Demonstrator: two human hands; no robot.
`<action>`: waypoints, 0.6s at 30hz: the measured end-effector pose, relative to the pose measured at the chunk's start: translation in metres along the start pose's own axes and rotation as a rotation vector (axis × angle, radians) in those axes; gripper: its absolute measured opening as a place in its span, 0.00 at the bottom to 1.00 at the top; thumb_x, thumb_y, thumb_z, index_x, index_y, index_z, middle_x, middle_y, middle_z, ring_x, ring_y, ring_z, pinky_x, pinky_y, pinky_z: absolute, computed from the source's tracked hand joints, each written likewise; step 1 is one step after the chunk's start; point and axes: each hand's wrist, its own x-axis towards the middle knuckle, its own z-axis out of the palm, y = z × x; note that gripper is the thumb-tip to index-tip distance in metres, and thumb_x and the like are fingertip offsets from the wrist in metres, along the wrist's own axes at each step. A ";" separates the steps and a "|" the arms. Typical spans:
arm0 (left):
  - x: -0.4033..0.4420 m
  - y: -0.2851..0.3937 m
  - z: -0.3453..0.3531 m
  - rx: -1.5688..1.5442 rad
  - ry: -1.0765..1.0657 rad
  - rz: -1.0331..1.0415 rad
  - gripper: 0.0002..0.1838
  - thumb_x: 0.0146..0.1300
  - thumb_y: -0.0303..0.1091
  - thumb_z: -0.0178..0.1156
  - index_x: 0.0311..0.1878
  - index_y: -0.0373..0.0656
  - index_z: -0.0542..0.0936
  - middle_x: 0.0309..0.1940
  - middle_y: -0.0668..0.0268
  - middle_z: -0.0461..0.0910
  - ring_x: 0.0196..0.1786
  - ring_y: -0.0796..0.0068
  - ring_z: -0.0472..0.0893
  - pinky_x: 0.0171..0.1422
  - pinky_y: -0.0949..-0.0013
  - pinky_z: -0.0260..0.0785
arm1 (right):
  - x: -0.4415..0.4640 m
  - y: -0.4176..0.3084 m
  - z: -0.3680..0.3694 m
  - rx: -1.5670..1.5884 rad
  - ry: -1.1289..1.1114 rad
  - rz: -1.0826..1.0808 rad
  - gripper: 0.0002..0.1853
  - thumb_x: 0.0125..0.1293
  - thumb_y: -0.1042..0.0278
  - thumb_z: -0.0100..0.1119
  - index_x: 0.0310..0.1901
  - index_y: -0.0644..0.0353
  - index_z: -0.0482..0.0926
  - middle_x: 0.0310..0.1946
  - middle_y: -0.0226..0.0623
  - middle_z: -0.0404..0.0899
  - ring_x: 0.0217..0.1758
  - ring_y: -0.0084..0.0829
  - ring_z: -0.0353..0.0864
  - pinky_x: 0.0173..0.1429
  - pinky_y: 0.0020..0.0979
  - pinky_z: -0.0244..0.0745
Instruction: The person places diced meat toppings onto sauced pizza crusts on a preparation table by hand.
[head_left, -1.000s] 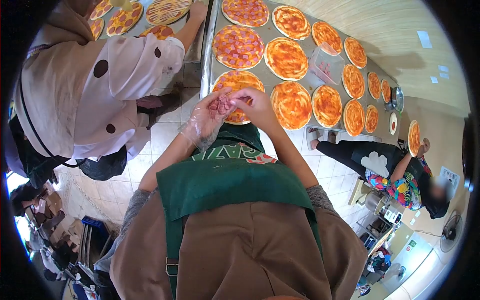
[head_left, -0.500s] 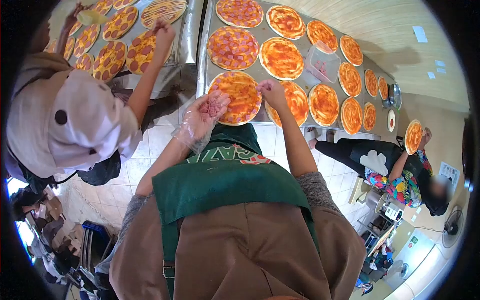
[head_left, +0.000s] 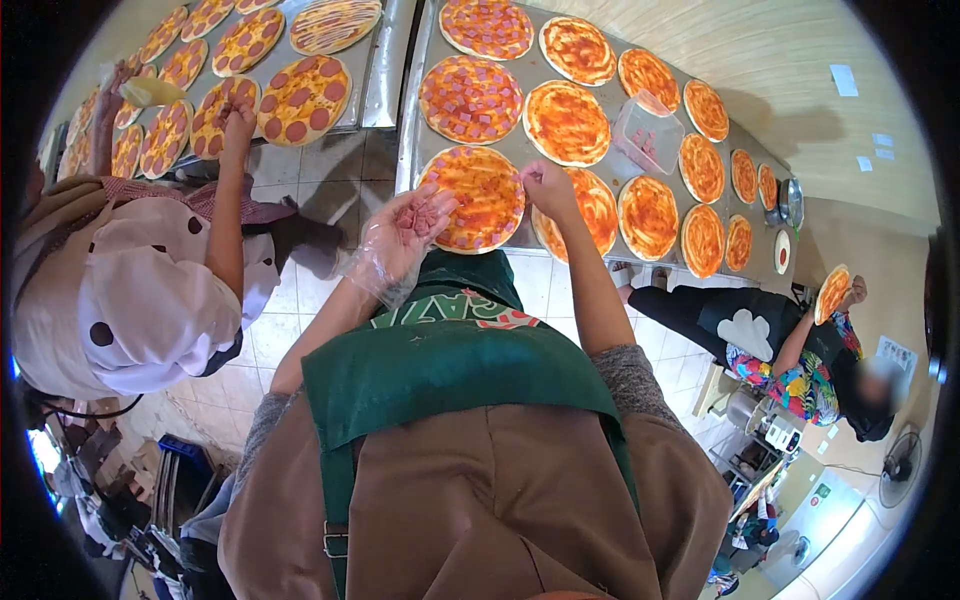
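Observation:
My left hand (head_left: 393,248), in a clear plastic glove, is cupped palm up with a small heap of pink diced ham (head_left: 424,216) in it. It is at the left edge of a sauced pizza base (head_left: 478,205), which has ham cubes along its rim and a largely bare middle. At that base's right edge, my right hand (head_left: 549,190) has its fingers pinched together; whatever is between them is hidden. Behind it, partly covered by my right wrist, lies another sauced base (head_left: 592,205). A clear plastic tub (head_left: 648,135) with some ham cubes stands farther right.
The metal table (head_left: 620,95) bears several sauced bases and two ham-topped pizzas at its far left. On the left, a person in a spotted garment (head_left: 150,300) reaches over pepperoni pizzas (head_left: 305,100). To the right, another person holds up a sauced base (head_left: 832,293).
My hands have barely moved. The person on the left has shifted left, hand now over another pepperoni pizza. The person on the right has tilted the raised base.

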 end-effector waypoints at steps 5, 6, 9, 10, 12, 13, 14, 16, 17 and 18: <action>0.002 -0.001 -0.001 0.005 -0.003 0.014 0.25 0.74 0.38 0.49 0.67 0.31 0.70 0.65 0.47 0.74 0.69 0.57 0.74 0.71 0.58 0.69 | 0.021 0.001 0.000 0.122 -0.087 0.048 0.07 0.62 0.69 0.64 0.36 0.64 0.82 0.29 0.36 0.86 0.29 0.28 0.87 0.36 0.29 0.79; 0.002 -0.001 0.000 -0.001 0.000 0.011 0.25 0.74 0.38 0.49 0.67 0.31 0.70 0.65 0.47 0.74 0.69 0.57 0.74 0.71 0.58 0.69 | 0.026 -0.001 0.004 0.143 -0.109 0.050 0.07 0.62 0.69 0.64 0.37 0.63 0.83 0.28 0.34 0.86 0.28 0.27 0.87 0.35 0.29 0.78; 0.001 0.000 0.001 -0.006 -0.007 0.008 0.25 0.75 0.38 0.49 0.67 0.31 0.69 0.65 0.47 0.74 0.69 0.57 0.74 0.70 0.58 0.69 | 0.035 -0.012 0.010 -0.057 -0.141 0.191 0.05 0.60 0.69 0.66 0.37 0.58 0.84 0.28 0.33 0.87 0.29 0.27 0.88 0.35 0.29 0.78; 0.001 0.000 0.001 -0.006 -0.010 0.006 0.25 0.75 0.38 0.49 0.68 0.30 0.69 0.65 0.47 0.74 0.69 0.57 0.74 0.70 0.58 0.69 | 0.035 -0.021 0.008 -0.106 -0.104 0.188 0.05 0.60 0.68 0.67 0.36 0.56 0.85 0.28 0.33 0.87 0.29 0.27 0.88 0.36 0.29 0.79; 0.000 0.002 0.000 0.016 -0.014 0.017 0.26 0.74 0.38 0.49 0.68 0.30 0.67 0.65 0.46 0.74 0.69 0.57 0.74 0.70 0.58 0.69 | 0.030 -0.033 0.005 -0.204 -0.028 0.177 0.04 0.58 0.67 0.69 0.34 0.53 0.86 0.28 0.32 0.87 0.28 0.27 0.88 0.36 0.30 0.79; 0.000 0.002 -0.001 0.026 -0.017 0.023 0.26 0.74 0.38 0.49 0.69 0.29 0.67 0.65 0.46 0.74 0.69 0.57 0.74 0.70 0.58 0.69 | 0.027 -0.030 0.003 -0.181 -0.024 0.172 0.05 0.57 0.65 0.69 0.34 0.53 0.86 0.29 0.32 0.87 0.29 0.28 0.88 0.37 0.31 0.79; 0.000 0.003 -0.004 0.008 -0.014 0.024 0.26 0.74 0.38 0.49 0.69 0.29 0.66 0.65 0.46 0.73 0.69 0.56 0.74 0.70 0.57 0.69 | 0.024 -0.026 0.000 -0.158 -0.020 0.167 0.05 0.57 0.64 0.70 0.33 0.53 0.86 0.30 0.33 0.87 0.30 0.28 0.88 0.38 0.32 0.79; 0.001 0.004 -0.006 -0.028 -0.010 0.023 0.27 0.74 0.38 0.49 0.70 0.29 0.65 0.66 0.46 0.73 0.70 0.56 0.73 0.71 0.57 0.69 | 0.016 -0.020 -0.003 -0.189 -0.014 0.170 0.07 0.55 0.62 0.71 0.33 0.53 0.86 0.30 0.32 0.87 0.32 0.30 0.87 0.40 0.33 0.79; 0.003 0.004 -0.007 -0.027 -0.004 0.025 0.27 0.74 0.38 0.49 0.70 0.29 0.65 0.66 0.46 0.72 0.70 0.56 0.73 0.71 0.57 0.69 | 0.013 -0.016 -0.003 -0.242 -0.012 0.177 0.08 0.55 0.61 0.72 0.33 0.53 0.86 0.30 0.32 0.87 0.33 0.31 0.87 0.41 0.34 0.79; 0.003 0.005 -0.005 -0.026 0.002 0.030 0.27 0.74 0.38 0.49 0.70 0.29 0.65 0.67 0.45 0.72 0.70 0.56 0.73 0.71 0.57 0.69 | 0.010 -0.016 -0.003 -0.295 -0.010 0.181 0.09 0.54 0.60 0.73 0.33 0.52 0.86 0.30 0.31 0.87 0.34 0.31 0.87 0.41 0.34 0.79</action>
